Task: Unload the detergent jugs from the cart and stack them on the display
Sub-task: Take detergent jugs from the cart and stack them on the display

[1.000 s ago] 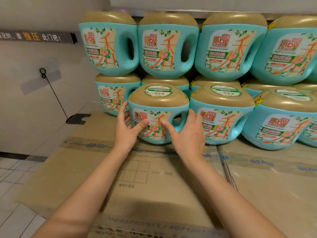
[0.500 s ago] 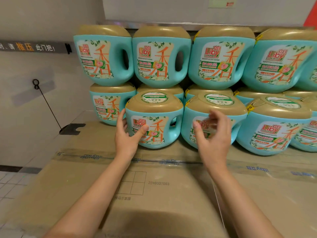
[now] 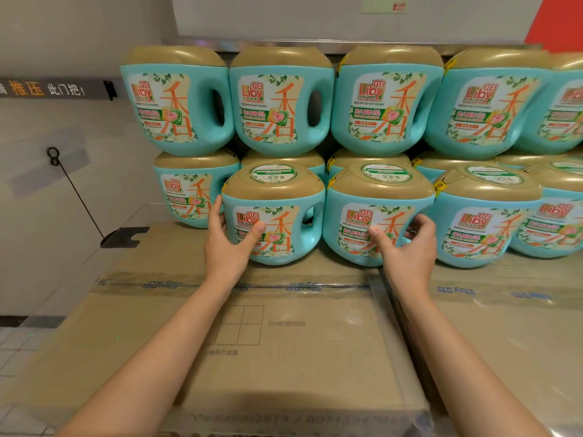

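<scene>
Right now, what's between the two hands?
Head view: the handle side of the front-left jug, held by the left hand; the right hand touches the neighbouring jug.

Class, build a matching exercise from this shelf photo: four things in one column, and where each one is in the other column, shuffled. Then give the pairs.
Things
1. left hand
2. right hand
3. cardboard box
4. top-row jug

Places
A. under the front jugs
B. on the front jug at the left end
C. stacked on a lower jug, by the wall
D. on the second front jug

Pairs: 1-B, 2-D, 3-A, 4-C
</scene>
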Action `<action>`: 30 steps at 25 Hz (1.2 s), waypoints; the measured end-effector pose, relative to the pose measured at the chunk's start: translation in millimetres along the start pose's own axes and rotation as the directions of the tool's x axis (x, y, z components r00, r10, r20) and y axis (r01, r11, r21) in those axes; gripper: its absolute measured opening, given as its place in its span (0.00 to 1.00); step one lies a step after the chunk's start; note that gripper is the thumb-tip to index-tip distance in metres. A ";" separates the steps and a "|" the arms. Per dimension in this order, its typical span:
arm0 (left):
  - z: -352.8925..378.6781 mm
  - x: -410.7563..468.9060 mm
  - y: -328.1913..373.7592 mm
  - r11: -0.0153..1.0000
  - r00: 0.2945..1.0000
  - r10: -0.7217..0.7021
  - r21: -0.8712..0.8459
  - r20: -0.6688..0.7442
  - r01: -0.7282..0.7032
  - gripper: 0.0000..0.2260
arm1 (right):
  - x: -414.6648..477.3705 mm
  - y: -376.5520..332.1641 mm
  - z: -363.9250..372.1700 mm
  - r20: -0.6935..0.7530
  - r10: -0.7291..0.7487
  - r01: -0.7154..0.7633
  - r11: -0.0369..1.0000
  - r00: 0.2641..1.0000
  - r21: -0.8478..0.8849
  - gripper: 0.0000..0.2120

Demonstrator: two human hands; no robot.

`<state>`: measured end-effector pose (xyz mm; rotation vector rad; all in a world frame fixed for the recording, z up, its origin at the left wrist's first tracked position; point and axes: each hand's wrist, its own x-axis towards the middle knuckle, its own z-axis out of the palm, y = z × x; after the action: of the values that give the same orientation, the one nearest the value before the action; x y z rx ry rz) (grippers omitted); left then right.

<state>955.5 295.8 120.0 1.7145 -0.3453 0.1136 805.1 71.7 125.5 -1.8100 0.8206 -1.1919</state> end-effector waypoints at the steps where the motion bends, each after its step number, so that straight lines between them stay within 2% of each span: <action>1: -1.9 0.0 3.3 0.999 1.000 -0.006 0.048 0.002 0.006 0.43 | 0.4 -0.8 -2.3 0.026 0.006 -0.007 1.000 1.000 0.000 0.33; 4: -3.3 -9.2 15.9 0.993 0.996 -0.037 0.111 -0.086 0.046 0.39 | -3.2 -4.7 -21.7 0.073 0.051 -0.058 0.993 0.996 0.103 0.25; 6: 1.3 -27.9 30.0 1.000 0.990 0.013 -0.014 -0.139 -0.015 0.28 | -12.3 -5.9 -48.1 0.032 0.063 -0.069 0.976 0.997 0.209 0.16; 7: 5.1 -39.8 39.2 0.993 0.992 0.051 -0.102 -0.115 -0.063 0.23 | -18.5 -5.4 -65.0 0.009 0.060 -0.060 0.964 0.998 0.260 0.11; 8: 9.3 -52.4 48.9 0.978 0.995 0.086 -0.187 -0.059 -0.095 0.18 | -25.3 -4.1 -84.5 0.000 0.048 -0.046 0.951 0.999 0.304 0.08; 10: 19.4 -80.3 68.9 0.950 0.986 0.123 -0.302 0.111 -0.084 0.11 | -41.3 0.9 -128.3 -0.002 0.007 -0.006 0.943 1.000 0.332 0.08; 14: 52.8 -153.3 100.3 0.930 0.915 0.093 -0.363 0.393 0.062 0.08 | -78.9 26.0 -227.8 0.000 -0.006 0.006 0.966 1.000 0.259 0.08; 18: 106.8 -239.7 115.7 0.887 0.772 -0.009 -0.351 0.635 0.300 0.07 | -123.4 70.9 -329.9 -0.089 0.165 -0.140 0.962 0.982 0.236 0.09; 21: 155.6 -303.5 118.8 0.873 0.654 -0.050 -0.285 0.755 0.395 0.07 | -158.1 101.5 -403.7 -0.173 0.264 -0.233 0.955 0.949 0.182 0.11; 25: 220.5 -372.9 121.2 0.866 0.529 -0.076 -0.207 0.845 0.456 0.08 | -189.4 128.1 -486.8 -0.266 0.348 -0.322 0.937 0.899 0.136 0.07; 30: 301.9 -434.1 141.1 0.864 0.362 -0.044 -0.147 0.931 0.482 0.08 | -203.5 148.6 -562.0 -0.437 0.422 -0.401 0.905 0.794 0.144 0.08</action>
<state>466.5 52.8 84.0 1.2182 -0.8232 -1.1688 196.7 23.1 42.4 -1.2206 1.3696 -1.3415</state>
